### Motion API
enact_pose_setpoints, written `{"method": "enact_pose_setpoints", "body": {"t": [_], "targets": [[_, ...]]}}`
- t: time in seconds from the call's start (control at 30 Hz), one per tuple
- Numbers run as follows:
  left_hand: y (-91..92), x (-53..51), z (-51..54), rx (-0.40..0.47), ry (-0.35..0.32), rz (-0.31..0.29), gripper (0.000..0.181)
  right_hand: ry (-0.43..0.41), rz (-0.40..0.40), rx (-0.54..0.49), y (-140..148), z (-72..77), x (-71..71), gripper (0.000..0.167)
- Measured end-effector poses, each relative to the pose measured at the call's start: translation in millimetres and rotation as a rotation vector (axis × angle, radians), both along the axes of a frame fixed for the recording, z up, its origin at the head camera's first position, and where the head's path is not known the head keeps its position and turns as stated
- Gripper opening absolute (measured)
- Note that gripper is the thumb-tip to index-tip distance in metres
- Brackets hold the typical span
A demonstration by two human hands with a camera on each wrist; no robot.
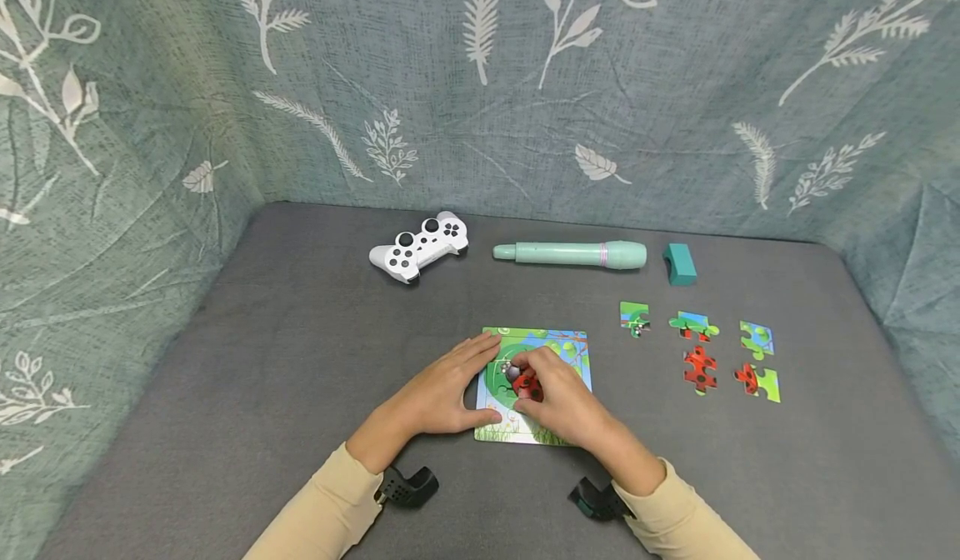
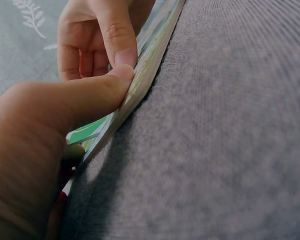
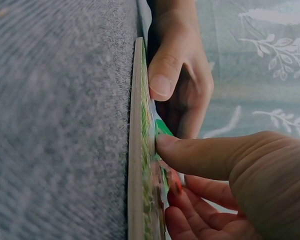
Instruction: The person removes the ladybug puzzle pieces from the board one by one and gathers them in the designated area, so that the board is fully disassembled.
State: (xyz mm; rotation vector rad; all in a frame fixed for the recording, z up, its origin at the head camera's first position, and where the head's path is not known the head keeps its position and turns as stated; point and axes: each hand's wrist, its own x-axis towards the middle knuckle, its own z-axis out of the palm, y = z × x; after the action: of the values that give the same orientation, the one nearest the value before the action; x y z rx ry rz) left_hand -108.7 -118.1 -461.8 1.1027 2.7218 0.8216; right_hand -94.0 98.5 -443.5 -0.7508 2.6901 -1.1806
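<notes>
A square jigsaw puzzle board (image 1: 491, 435) with a green leaf and grass picture lies flat on the grey table. My left hand (image 1: 450, 387) rests on its left side, thumb and fingers spread along the edge; in the left wrist view the left thumb (image 2: 102, 92) presses near the rim. Over the middle of the board, my right hand (image 1: 562, 397) pinches a puzzle piece (image 1: 528, 387) with red ladybug print. In the right wrist view that piece (image 3: 176, 182) sits tilted between thumb and fingers, partly hidden. Whether it touches the board I cannot tell.
Several loose puzzle pieces (image 1: 700, 368) lie to the right of the board. Behind are a white game controller (image 1: 422, 247), a mint-green microphone-shaped object (image 1: 570, 254) and a small teal block (image 1: 680, 264). A patterned green cloth (image 1: 450, 127) hangs along the back.
</notes>
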Motion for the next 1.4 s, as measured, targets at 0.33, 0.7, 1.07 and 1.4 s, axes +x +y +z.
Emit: {"method": "enact_pose_setpoints", "body": {"t": [0.33,0.7,1.07,1.4], "targets": [[-0.3,-0.3,-0.8,-0.006,0.008,-0.001,0.090,0.037,-0.020,0.029,0.3,-1.0,-0.5,0.038],[0.2,0.1,0.3,-0.005,0.010,0.000,0.090,-0.105,-0.102,-0.025,12.5,12.3,-7.8,0.041],[-0.3,1.2,0.7,-0.010,0.017,-0.004,0.089,-0.135,-0.203,-0.011,64.8,20.2,-16.2,0.043],[-0.6,0.9,0.2,-0.015,-0.002,0.004,0.089,-0.161,-0.252,-0.027,126.2,16.5,-13.2,0.046]]}}
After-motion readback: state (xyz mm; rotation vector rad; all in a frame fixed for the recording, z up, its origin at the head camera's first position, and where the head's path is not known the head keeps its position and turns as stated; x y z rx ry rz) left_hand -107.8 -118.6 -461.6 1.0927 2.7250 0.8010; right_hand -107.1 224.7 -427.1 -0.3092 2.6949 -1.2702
